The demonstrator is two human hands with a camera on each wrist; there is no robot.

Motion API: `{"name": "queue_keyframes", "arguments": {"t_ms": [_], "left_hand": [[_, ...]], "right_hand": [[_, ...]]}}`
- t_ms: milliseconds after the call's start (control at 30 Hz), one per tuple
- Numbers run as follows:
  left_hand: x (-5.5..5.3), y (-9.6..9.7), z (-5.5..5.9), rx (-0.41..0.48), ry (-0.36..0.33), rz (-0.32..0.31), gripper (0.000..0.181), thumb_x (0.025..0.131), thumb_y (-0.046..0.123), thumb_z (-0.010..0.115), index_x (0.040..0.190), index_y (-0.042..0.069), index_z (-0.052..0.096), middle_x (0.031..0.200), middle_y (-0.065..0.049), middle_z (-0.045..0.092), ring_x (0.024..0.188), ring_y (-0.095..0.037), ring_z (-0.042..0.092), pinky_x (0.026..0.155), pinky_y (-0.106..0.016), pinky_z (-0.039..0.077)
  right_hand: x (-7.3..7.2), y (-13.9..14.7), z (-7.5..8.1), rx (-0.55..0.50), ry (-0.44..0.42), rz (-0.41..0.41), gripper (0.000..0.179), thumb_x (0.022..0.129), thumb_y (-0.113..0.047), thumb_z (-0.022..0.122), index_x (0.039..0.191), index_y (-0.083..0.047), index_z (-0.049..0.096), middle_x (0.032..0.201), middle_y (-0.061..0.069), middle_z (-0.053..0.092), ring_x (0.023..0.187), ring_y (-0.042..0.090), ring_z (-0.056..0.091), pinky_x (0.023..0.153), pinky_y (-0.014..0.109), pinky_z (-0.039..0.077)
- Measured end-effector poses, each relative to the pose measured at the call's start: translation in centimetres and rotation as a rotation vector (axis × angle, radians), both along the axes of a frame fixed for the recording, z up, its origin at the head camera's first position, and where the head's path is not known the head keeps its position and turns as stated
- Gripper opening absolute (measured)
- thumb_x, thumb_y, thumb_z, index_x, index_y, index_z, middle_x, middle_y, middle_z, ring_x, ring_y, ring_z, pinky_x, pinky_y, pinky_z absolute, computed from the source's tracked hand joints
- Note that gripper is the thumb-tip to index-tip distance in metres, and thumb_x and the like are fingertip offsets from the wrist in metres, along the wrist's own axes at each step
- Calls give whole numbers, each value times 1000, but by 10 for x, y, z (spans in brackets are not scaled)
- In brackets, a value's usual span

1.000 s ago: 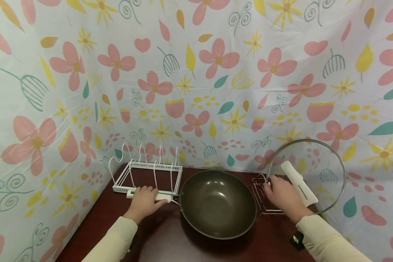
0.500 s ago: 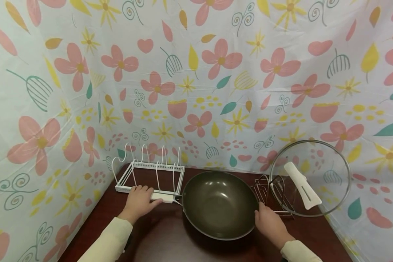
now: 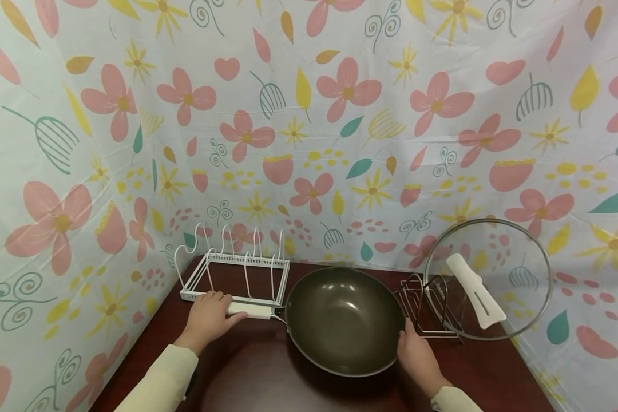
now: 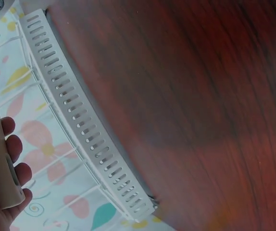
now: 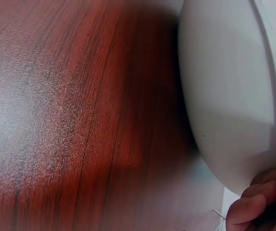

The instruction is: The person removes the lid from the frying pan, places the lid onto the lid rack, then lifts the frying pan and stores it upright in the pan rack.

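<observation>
A dark, deep wok [image 3: 345, 320] sits at the middle of the table, its white handle [image 3: 250, 311] pointing left. My left hand [image 3: 206, 319] grips the handle near its outer end; the left wrist view shows fingertips [image 4: 14, 147] curled round the white handle. At the wok's right rim, my right hand [image 3: 419, 352] holds the edge between thumb and fingers. In the right wrist view, curled fingers [image 5: 247, 208] lie against the rim, beside the wok's pale outer side [image 5: 224, 91]. A glass lid [image 3: 530, 286] with a white handle [image 3: 476, 292] leans in a wire rack [image 3: 412, 297].
A white rack [image 3: 195, 296] with upright wire dividers stands behind my left hand. The lid's wire rack is just right of the wok. A flower-printed cloth [image 3: 309, 143] hangs behind and at the sides of the dark red table [image 3: 268, 372].
My right hand has left the glass lid, which stays leaning in the wire rack, and moved left to the wok's rim. My left hand has slid slightly outward along the handle.
</observation>
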State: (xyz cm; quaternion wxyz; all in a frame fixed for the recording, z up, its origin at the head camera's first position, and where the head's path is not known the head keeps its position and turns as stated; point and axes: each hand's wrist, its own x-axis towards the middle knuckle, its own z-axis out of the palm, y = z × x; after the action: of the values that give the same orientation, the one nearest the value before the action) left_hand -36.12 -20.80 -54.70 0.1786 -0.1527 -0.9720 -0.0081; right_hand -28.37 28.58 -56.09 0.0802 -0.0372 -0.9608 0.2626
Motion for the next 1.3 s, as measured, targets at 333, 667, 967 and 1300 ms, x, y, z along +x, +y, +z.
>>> {"name": "queue_keyframes", "arguments": {"t_ms": [333, 667, 967, 1300], "left_hand": [[1, 1, -3, 15, 30, 17, 65, 85, 74, 61, 100, 11, 70, 92, -8, 68, 92, -31, 65, 84, -52, 50], [4, 4, -3, 37, 60, 42, 63, 84, 72, 64, 97, 11, 71, 91, -9, 69, 89, -33, 64, 82, -52, 49], [5, 14, -1, 49, 33, 85, 62, 85, 69, 65, 101, 9, 73, 94, -11, 70, 94, -36, 64, 87, -55, 48], [4, 17, 2, 32, 21, 113, 61, 86, 69, 64, 97, 10, 71, 88, -12, 67, 88, -35, 62, 81, -53, 50]], "right_hand": [[-11, 2, -5, -55, 8, 10, 51, 105, -6, 40, 146, 21, 26, 56, 5, 54, 44, 16, 45, 45, 34, 37], [-27, 3, -10, -62, 42, -24, 49, 106, -10, 39, 147, 17, 31, 51, 4, 50, 38, 14, 39, 42, 33, 35], [-40, 5, -10, -10, 114, -61, 42, 106, -11, 42, 134, 19, 47, 74, 26, 67, 57, 34, 65, 55, 47, 53], [-43, -2, -3, -10, 74, -37, 44, 107, -10, 39, 137, 21, 41, 105, 39, 65, 84, 47, 69, 71, 56, 56]]}}
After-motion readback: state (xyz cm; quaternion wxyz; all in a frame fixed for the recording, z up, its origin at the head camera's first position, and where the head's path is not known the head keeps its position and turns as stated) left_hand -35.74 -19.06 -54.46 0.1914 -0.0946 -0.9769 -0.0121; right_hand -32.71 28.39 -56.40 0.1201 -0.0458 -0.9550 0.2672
